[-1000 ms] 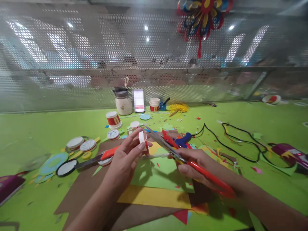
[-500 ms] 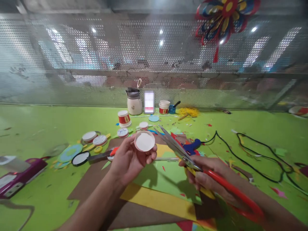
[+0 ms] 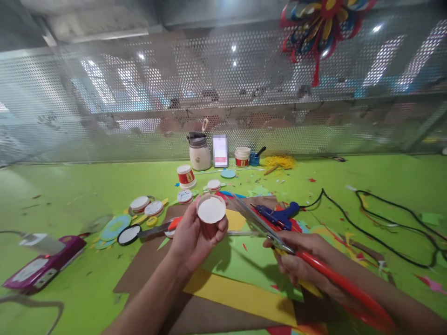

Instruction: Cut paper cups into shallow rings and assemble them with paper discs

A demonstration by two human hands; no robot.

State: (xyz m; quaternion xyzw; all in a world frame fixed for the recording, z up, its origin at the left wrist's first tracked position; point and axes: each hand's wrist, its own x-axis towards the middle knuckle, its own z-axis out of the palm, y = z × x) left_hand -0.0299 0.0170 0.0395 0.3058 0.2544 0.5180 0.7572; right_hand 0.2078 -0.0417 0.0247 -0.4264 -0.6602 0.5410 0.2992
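My left hand (image 3: 197, 237) is closed around a shallow white round cup bottom (image 3: 211, 209), its open side tilted towards me and a low rim around it. In my right hand (image 3: 307, 256) is a pair of red-handled scissors (image 3: 335, 270). Their blades point up and left towards the cup bottom, apart from it, and look blurred and close together. Something yellow shows under my right fingers. Beneath both hands lie a light green paper sheet (image 3: 240, 265), a yellow paper strip (image 3: 244, 298) and brown card (image 3: 139, 265). A blue glue gun (image 3: 279, 215) rests beyond the scissors.
Several white discs (image 3: 139, 204) and a utility knife (image 3: 157, 229) lie left. A purple power strip (image 3: 52, 263) is at far left. Behind stand a flask (image 3: 200, 153), a phone (image 3: 220, 151) and red-white paper cups (image 3: 186, 177). A black cord (image 3: 340, 230) loops at right.
The view has shifted slightly, so the table things appear further right and a little lower. The scissor blades, visibly parted before, now look closer together. Both hands keep their holds.
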